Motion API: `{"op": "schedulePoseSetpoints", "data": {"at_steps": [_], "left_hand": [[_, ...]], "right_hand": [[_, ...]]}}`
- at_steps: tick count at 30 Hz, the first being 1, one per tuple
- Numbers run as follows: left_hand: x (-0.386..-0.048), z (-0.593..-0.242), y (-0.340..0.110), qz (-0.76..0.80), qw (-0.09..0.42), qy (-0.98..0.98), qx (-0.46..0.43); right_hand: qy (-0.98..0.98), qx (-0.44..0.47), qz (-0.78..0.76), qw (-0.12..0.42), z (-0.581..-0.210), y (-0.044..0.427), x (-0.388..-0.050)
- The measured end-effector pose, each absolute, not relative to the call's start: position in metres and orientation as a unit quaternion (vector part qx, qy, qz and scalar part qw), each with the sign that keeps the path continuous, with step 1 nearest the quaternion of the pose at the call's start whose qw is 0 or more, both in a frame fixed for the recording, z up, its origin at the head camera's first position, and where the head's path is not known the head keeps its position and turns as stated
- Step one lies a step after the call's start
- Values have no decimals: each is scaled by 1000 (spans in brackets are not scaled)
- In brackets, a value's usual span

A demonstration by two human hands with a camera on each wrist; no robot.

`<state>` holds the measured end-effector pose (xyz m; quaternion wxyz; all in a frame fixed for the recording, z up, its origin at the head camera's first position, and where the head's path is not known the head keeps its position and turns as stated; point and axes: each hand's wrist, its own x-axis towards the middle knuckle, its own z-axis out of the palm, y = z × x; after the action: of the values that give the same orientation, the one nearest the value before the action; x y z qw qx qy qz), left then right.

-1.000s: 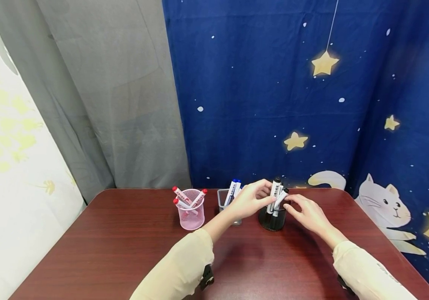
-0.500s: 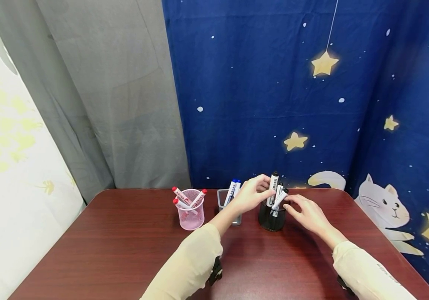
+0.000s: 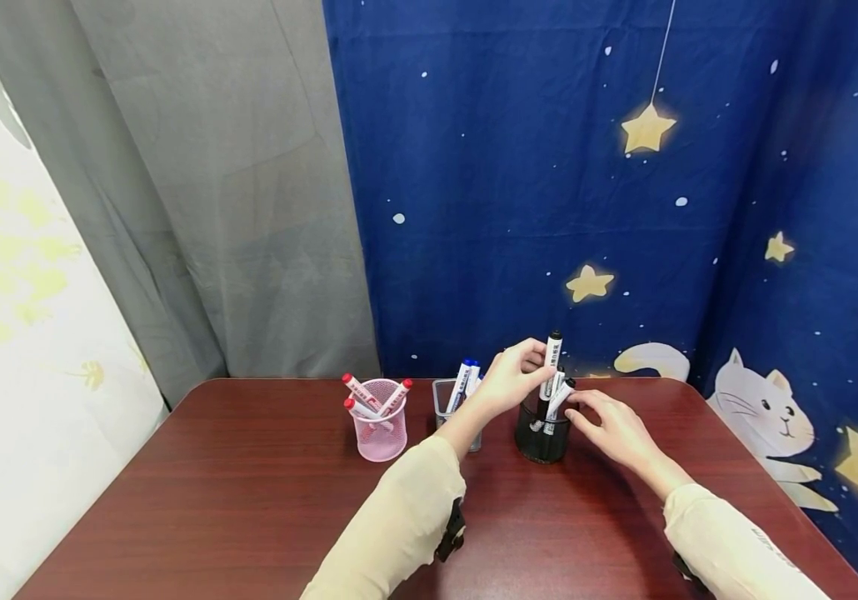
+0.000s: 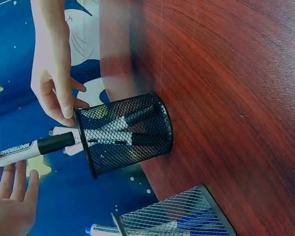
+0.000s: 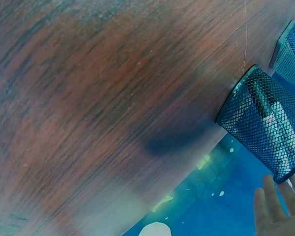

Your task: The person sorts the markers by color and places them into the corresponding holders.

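Observation:
My left hand [image 3: 513, 377] pinches a white whiteboard marker [image 3: 552, 354] with a black cap on top. The marker stands nearly upright, its black lower end close to the mouth of a round black mesh pen holder [image 4: 123, 132]. In the left wrist view that marker [image 4: 19, 153] lies outside the mesh, its end beside the rim. My right hand [image 3: 618, 427] holds the holder's rim from the right, thumb and fingers at its edge. More black-capped markers [image 3: 561, 396] lean inside the holder. The right wrist view shows the holder [image 5: 265, 123] with fingers [image 5: 273, 199] at its rim.
A grey mesh holder [image 3: 440, 408] with blue-capped markers [image 3: 462, 385] stands left of the black one, partly behind my left forearm. Farther left is a pink mesh holder [image 3: 381, 437] with red-capped markers [image 3: 363, 392]. The brown table [image 3: 264, 483] ends at curtains behind.
My left hand has risen with the marker, which now stands higher out of the black pen holder. The right hand keeps its place at the rim.

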<state>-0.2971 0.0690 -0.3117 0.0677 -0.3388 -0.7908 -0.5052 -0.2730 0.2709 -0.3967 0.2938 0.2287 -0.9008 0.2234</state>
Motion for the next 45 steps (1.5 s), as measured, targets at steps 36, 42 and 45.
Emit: {"op": "schedulePoseSetpoints", "data": {"at_steps": [36, 42, 45], "left_hand": [[-303, -342, 70, -416, 133, -842, -317], [-304, -348, 60, -448, 141, -808, -355], [-298, -346, 53, -459, 135, -796, -371]], "right_hand": [[-901, 225, 208, 307, -398, 272, -274], [-904, 221, 208, 302, -397, 271, -273], [-904, 220, 209, 301, -398, 272, -274]]}}
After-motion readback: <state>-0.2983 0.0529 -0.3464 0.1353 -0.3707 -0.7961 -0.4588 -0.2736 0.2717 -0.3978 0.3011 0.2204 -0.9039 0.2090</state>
